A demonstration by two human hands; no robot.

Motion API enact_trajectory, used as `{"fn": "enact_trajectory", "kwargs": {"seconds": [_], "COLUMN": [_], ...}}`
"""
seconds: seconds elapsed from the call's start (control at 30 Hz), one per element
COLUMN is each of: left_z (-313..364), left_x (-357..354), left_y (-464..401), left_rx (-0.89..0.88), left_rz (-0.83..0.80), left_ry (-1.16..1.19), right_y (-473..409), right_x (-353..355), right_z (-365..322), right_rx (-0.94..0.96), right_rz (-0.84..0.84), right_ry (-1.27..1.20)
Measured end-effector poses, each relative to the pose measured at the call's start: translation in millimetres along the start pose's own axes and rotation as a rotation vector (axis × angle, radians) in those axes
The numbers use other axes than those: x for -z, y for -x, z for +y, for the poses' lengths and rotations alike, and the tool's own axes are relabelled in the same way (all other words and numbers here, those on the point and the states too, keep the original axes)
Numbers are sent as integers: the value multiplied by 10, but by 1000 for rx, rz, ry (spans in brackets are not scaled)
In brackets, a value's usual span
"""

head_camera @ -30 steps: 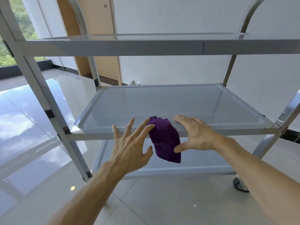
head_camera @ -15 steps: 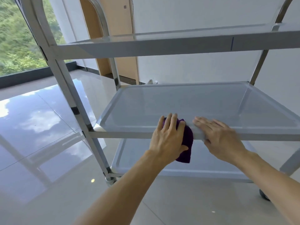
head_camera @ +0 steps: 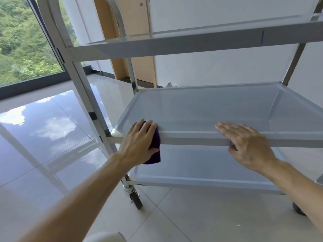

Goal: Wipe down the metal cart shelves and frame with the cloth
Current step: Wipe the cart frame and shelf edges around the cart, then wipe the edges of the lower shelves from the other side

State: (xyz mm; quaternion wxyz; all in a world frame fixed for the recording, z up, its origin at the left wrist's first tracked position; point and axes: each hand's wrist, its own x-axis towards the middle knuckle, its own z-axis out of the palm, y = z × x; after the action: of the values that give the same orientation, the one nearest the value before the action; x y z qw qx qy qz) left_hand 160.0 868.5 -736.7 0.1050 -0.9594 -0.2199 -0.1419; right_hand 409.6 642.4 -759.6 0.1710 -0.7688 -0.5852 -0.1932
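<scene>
Cloth (head_camera: 155,151) mostly hidden under left hand (head_camera: 139,144), flat grip pressing middle-shelf rim (head_camera: 192,138); right hand (head_camera: 248,145) flat, thumb underneath.

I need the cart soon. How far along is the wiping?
Nothing visibly shows any part as finished. In hand: the left hand presses the purple cloth over the middle shelf's front rim near its left corner, while the right hand rests flat on that rim. The top shelf, bottom shelf and frame posts look left to do.
</scene>
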Motion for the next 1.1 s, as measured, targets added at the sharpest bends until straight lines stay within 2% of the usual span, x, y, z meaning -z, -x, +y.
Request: {"fn": "enact_trajectory", "kwargs": {"seconds": [0.13, 0.23, 0.37, 0.5, 0.57, 0.63, 0.7, 0.8, 0.87, 1.0, 1.1], "left_z": [552, 549, 98, -386, -455, -442, -420, -442, -467, -500, -461], "left_x": [-37, -22, -11, -21, -45, -70, -93, -139, -144, -88, 26], "left_y": [-233, -253, -2, 268, 295, 265, 239, 249, 269, 444, 644], "left_rx": [-143, -174, -80, 70, 86, 89, 84, 71, 69, 60, 166], "left_rz": [34, 49, 9, -16, -19, -1, 26, 72, 93, 149, 255], "left_ry": [53, 75, 70, -50, -65, -72, -52, -4, 68, 368, 602], "right_y": [26, 52, 108, 166, 85, -125, -388, -688, -719, -650, -643], "right_x": [-30, -40, -17, 28, 67, 144, 140, -46, -139, -211, -243], "right_z": [33, 94, 148, 124, 29, -188, -477, -864, -972, -915, -885], "right_rx": [22, 32, 30, -31, -88, -127, -56, 28, 5, 26, 19], "right_rz": [45, 54, 63, 70, 2, -157, -324, -466, -436, -365, -349], "right_ry": [17, 33, 48, 78, 116, 155, 232, 183, 128, 148, 146]}}
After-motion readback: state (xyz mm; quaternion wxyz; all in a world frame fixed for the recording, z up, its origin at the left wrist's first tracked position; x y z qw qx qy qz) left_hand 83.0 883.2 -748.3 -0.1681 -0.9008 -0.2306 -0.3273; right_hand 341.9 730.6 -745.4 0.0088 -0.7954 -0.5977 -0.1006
